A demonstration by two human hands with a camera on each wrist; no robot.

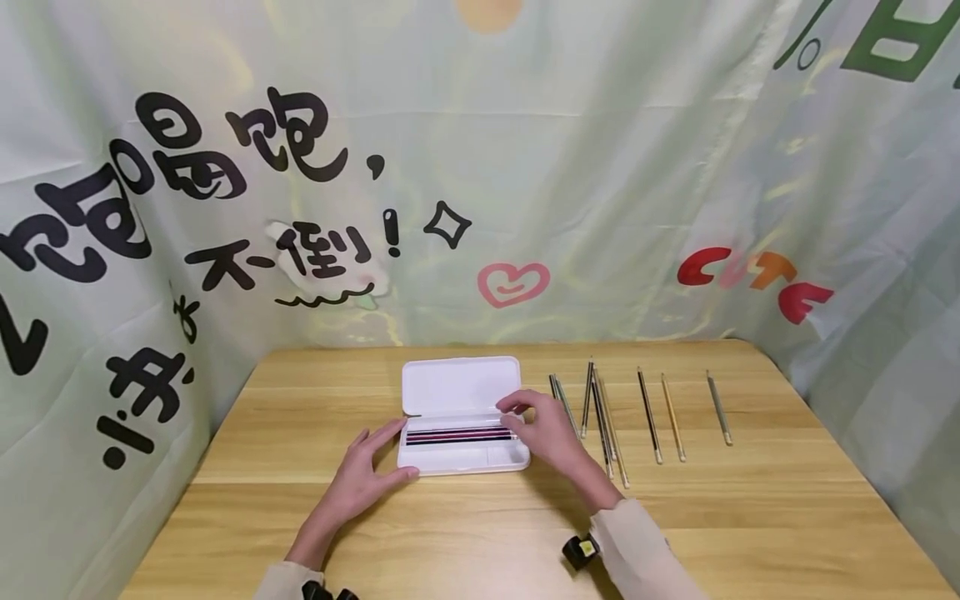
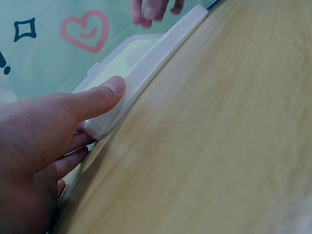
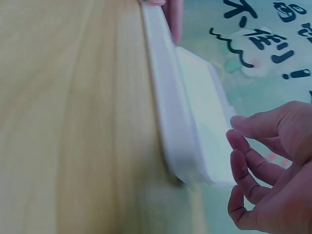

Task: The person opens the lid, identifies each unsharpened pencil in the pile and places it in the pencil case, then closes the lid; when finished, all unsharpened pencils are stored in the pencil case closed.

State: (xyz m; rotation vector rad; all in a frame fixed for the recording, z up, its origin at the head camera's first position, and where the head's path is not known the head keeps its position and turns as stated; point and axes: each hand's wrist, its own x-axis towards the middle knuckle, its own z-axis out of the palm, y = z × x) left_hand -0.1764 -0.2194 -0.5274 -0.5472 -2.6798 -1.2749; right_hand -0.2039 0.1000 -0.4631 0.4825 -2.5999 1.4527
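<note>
A white pencil case [image 1: 450,457] lies with its lid [image 1: 461,387] tilted back. Several dark and reddish pencils [image 1: 450,435] lie lengthwise inside. My left hand [image 1: 356,483] grips the case's left end; in the left wrist view its thumb lies along the case's front edge [image 2: 146,73], the other fingers around the end. Over the case's right end is my right hand [image 1: 551,433], thumb and index finger close together, hiding the pencils' right ends. Seen from the right wrist, that hand [image 3: 278,165] has loosely bent fingers with nothing visible between them, beside the case [image 3: 170,97].
To the right of the case, several loose pencils [image 1: 649,417] lie on the wooden table [image 1: 465,533], some crossing or close together, a grey one [image 1: 719,408] farthest right. A printed curtain [image 1: 600,192] hangs behind the table and along both sides.
</note>
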